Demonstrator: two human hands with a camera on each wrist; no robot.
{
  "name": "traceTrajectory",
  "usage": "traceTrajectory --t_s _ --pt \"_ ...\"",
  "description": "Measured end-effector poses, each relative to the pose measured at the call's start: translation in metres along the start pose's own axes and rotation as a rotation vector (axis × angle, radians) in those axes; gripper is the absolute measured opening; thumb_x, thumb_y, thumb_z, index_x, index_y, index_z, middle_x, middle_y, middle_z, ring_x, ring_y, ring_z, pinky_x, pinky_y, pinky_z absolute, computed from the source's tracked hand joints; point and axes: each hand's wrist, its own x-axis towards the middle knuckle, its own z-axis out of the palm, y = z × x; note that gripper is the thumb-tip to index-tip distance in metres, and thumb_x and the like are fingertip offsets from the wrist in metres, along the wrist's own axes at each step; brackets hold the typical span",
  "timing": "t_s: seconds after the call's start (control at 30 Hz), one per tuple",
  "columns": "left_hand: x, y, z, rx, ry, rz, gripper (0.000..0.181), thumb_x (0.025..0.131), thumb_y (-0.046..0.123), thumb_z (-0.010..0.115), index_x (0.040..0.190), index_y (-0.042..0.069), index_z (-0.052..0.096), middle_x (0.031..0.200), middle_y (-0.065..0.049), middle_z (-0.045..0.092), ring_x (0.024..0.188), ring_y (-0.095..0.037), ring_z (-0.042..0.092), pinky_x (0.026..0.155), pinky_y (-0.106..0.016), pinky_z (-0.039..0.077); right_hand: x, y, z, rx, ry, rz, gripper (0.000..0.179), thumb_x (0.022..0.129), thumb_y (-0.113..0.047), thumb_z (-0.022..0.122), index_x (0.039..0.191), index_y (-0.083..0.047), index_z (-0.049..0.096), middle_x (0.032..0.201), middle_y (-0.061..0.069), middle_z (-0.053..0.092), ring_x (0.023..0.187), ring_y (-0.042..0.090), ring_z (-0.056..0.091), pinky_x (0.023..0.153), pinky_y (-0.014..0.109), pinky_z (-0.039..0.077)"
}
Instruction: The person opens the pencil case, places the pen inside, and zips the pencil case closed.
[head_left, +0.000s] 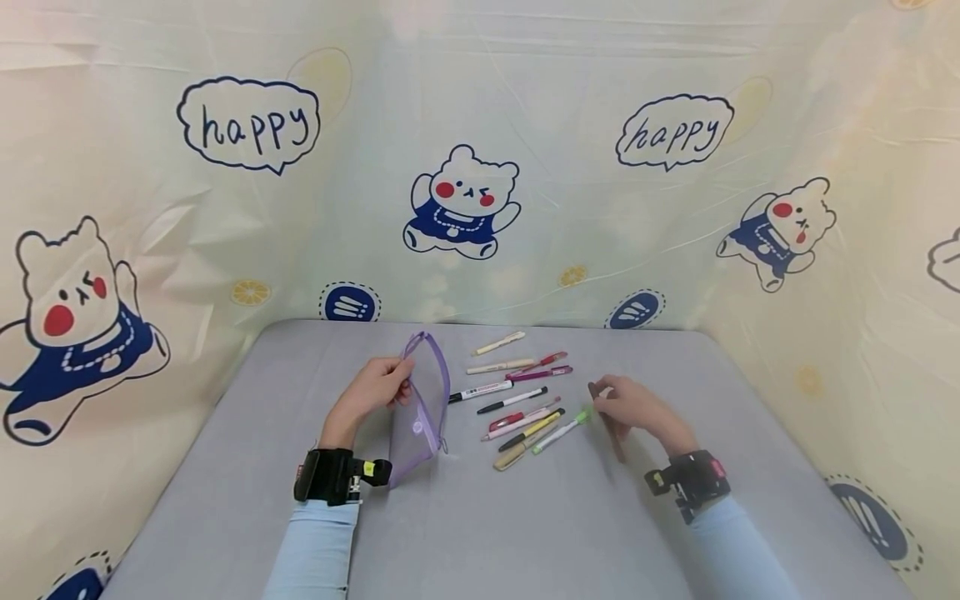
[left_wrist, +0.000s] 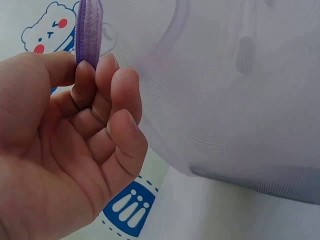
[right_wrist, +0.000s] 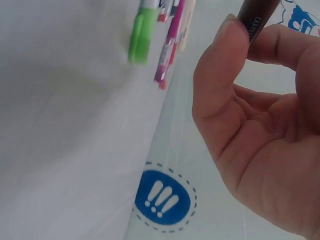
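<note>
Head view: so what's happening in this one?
A person is handling a pouch and a pen. The left hand holds the purple mesh pouch by its zippered edge, while the right hand pinches a brown pen between its fingers. Other pens lie loose on the gray table between the two hands.

“happy” on backdrop [head_left: 570, 117]; brown pen [right_wrist: 258, 17], perhaps “CA…”
</note>
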Motion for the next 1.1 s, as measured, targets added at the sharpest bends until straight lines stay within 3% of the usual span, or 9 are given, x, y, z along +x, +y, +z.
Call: traceTrajectory --t_s 0.23,0.53,0.8,0.93,1.1 --pt "0.001 -0.002 0.002 -0.008 0.003 -0.014 0.039 0.106 0.029 0.044 0.080 0.003 0.058 0.072 -0.005 0.060 0.065 -0.021 0.057 0.058 -0.035 0.049 0.006 -0.015 0.002 0.136 -0.029 -0.037 0.045 0.094 -0.018 0.056 0.135 -0.002 0.050 0.086 0.014 0.065 0.061 0.022 0.062 0.059 0.033 0.052" --pt "-0.001 -0.002 0.003 -0.013 -0.003 -0.020 0.039 0.105 0.030 0.044 0.080 0.003 0.058 0.071 -0.004 0.060 0.065 -0.022 0.057 0.058 -0.035 0.048 0.017 -0.045 0.003 0.184 -0.034 -0.090 0.045 0.095 -0.020 0.054 0.137 -0.003 0.048 0.079 0.012 0.064 0.056 0.021 0.061 0.058 0.040 0.055" --pt "0.000 -0.002 0.003 -0.004 0.006 -0.015 0.040 0.105 0.030 0.044 0.080 0.003 0.058 0.071 -0.004 0.061 0.064 -0.021 0.058 0.058 -0.035 0.049 0.028 -0.063 0.002 0.240 -0.060 -0.145 0.048 0.097 -0.023 0.053 0.140 -0.004 0.047 0.082 0.012 0.063 0.059 0.020 0.059 0.058 0.032 0.053" --pt "-0.001 -0.001 0.004 0.005 0.003 -0.012 0.039 0.105 0.030 0.045 0.081 0.002 0.058 0.072 -0.005 0.061 0.064 -0.020 0.058 0.058 -0.036 0.049 0.030 -0.071 0.003 0.264 -0.069 -0.187 0.046 0.097 -0.022 0.052 0.138 -0.001 0.049 0.087 0.014 0.063 0.060 0.019 0.058 0.059 0.033 0.053" --pt "0.000 0.000 0.004 0.009 0.007 -0.015 0.039 0.105 0.030 0.045 0.081 0.003 0.058 0.072 -0.005 0.061 0.063 -0.017 0.058 0.059 -0.037 0.050 0.037 -0.081 0.005 0.291 -0.089 -0.216 0.042 0.098 -0.021 0.050 0.136 -0.003 0.051 0.079 0.011 0.061 0.058 0.018 0.057 0.060 0.036 0.053"
